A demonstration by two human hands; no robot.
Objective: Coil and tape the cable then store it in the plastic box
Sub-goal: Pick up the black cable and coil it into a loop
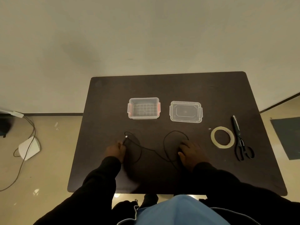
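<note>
Left hand (115,151) pinches one connector end of the black cable (151,150), probably to start the coil from that end; right hand (192,153) lies on the other end, fingers lightly bent over it (real grip or just pinning it, cannot tell), with the slack looping on the table (162,88) between and beyond both hands. Plastic box (143,108) sits open beyond the left hand, lid (185,111) beyond the right hand, tape roll (222,137) and scissors (240,138) outboard of the right hand; bare tabletop between hands and box leaves room to wind.
</note>
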